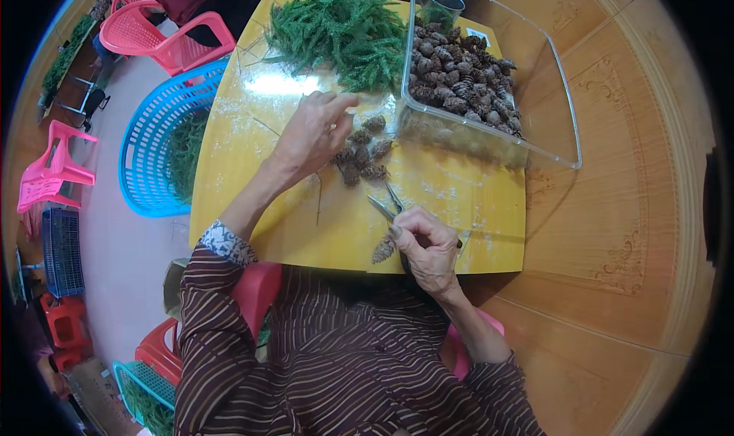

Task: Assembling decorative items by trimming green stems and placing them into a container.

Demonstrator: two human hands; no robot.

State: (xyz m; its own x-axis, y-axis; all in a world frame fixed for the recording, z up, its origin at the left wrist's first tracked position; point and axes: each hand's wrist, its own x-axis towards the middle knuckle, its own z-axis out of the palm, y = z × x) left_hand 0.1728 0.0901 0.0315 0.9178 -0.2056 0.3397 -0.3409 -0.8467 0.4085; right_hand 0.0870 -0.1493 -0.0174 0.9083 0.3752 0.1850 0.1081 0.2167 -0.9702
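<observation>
My left hand (pixel 312 134) is above the yellow table, its fingers curled in and closed. Whether anything is in them I cannot make out. Just to its right lies a small heap of brown pine cones (pixel 361 155). Near the table's front edge, my right hand (pixel 430 251) is wrapped round scissors (pixel 386 204) with dark handles; their two pointed metal blades are apart and face the heap. A single pine cone (pixel 384 249) shows below the right thumb, against or very near it; its contact with the hand is unclear.
A clear plastic bin (pixel 497 149) of pine cones stands at the back right, with a clear cup (pixel 443 6) inside. Green artificial sprigs (pixel 336 31) are piled at the back. Left of the table (pixel 267 241) stand a blue basket (pixel 145 168) and a pink chair (pixel 153 38).
</observation>
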